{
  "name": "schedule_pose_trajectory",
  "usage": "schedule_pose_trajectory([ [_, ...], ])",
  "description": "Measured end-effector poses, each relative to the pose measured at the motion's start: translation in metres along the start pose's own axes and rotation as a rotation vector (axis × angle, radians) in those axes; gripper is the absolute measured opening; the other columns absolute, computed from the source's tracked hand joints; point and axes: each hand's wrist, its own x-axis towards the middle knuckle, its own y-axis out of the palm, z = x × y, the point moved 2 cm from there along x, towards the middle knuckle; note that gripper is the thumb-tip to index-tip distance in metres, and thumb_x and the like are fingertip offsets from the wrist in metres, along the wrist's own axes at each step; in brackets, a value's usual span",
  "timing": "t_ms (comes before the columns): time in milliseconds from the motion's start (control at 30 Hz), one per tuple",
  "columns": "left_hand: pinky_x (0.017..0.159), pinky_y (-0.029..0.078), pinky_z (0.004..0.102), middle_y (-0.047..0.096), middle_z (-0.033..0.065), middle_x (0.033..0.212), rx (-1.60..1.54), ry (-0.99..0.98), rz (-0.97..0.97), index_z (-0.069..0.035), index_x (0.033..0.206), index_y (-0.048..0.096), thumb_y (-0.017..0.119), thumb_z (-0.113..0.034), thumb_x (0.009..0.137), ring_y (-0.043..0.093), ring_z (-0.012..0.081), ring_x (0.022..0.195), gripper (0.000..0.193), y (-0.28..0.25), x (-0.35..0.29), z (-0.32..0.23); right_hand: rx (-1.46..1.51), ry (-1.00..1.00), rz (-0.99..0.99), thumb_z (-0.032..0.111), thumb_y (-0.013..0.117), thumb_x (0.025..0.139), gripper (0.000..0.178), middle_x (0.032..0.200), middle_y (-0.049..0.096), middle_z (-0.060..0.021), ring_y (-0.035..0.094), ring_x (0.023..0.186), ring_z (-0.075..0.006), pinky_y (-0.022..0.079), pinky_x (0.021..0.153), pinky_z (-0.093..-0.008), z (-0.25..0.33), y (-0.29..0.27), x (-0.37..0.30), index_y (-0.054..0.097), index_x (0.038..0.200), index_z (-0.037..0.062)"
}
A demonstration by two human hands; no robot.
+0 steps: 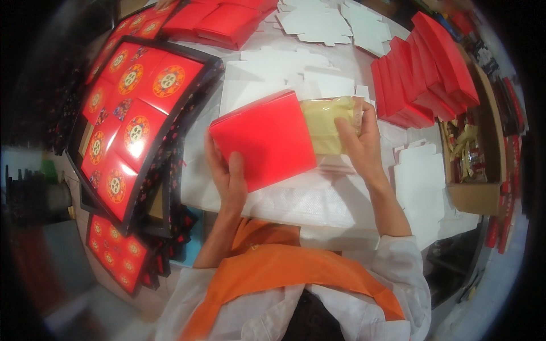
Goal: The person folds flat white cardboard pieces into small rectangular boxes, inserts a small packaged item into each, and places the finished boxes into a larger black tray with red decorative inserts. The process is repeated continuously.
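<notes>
My left hand [227, 173] grips a flat red box [264, 142] by its left side, the thumb lying across the top face. In my right hand [362, 139] is a yellowish foil packet [322, 128], pinched at its right end. The packet's left end meets the open right side of the red box; whether part of it is inside, I cannot tell. Both are held above a white table [273, 202].
Flat white cardboard blanks [418, 176] lie on the table. Red boxes [424, 74] lean at the right, beside a carton [469, 199] with gold packets. Left, black-edged trays [213, 65] hold patterned red boxes [136, 133]. More red boxes [230, 23] stand at the back.
</notes>
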Motion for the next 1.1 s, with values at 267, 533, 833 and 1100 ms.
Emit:
schedule_pose_trajectory([
  [267, 0.106, 0.019, 0.0324, 0.024, 0.0122, 0.141, 0.265, -0.077, -0.026, 0.001, 0.136, 0.020, 0.043, -0.008, 0.088, 0.025, 0.0210, 0.128, 0.054, -0.002, -0.012, 0.035, -0.456, 0.057, 0.210, 0.023, 0.038, 0.092, 0.037, 0.111, 0.051, -0.0219, 0.051, 0.104, -0.0318, 0.038, 0.091, -0.0336, 0.005, 0.030, 0.000, 0.040, 0.121, -0.0007],
  [533, 0.104, 0.020, 0.0310, 0.026, 0.0141, 0.136, -0.341, -0.104, -0.197, -0.001, 0.138, 0.013, 0.044, -0.016, 0.090, 0.027, 0.0208, 0.126, 0.059, 0.003, -0.005, 0.012, -0.244, -0.193, 0.229, 0.018, 0.043, 0.089, 0.043, 0.127, 0.043, -0.0176, 0.041, 0.119, -0.0266, 0.028, 0.100, -0.0351, 0.011, 0.027, -0.046, 0.037, 0.126, -0.0037],
  [833, 0.097, 0.033, 0.0343, 0.037, 0.0120, 0.127, -0.394, -0.251, 0.226, -0.006, 0.139, 0.013, 0.058, -0.011, 0.081, 0.037, 0.0201, 0.118, 0.073, 0.005, -0.073, 0.000, -0.053, -0.059, -0.001, 0.001, 0.046, 0.084, 0.044, 0.109, 0.055, -0.0139, 0.054, 0.100, -0.0201, 0.043, 0.086, -0.0294, -0.017, -0.005, -0.060, 0.036, 0.127, -0.0020],
  [1100, 0.084, 0.040, 0.0276, 0.053, 0.0104, 0.104, 0.039, -0.357, 0.650, -0.004, 0.112, 0.051, 0.049, -0.016, 0.088, 0.051, 0.0193, 0.097, 0.027, -0.032, -0.097, -0.005, 0.095, 0.029, 0.343, 0.005, 0.047, 0.086, 0.013, 0.118, 0.050, -0.0227, 0.055, 0.100, -0.0245, 0.045, 0.081, -0.0313, -0.057, 0.011, -0.109, 0.049, 0.098, -0.0002],
])
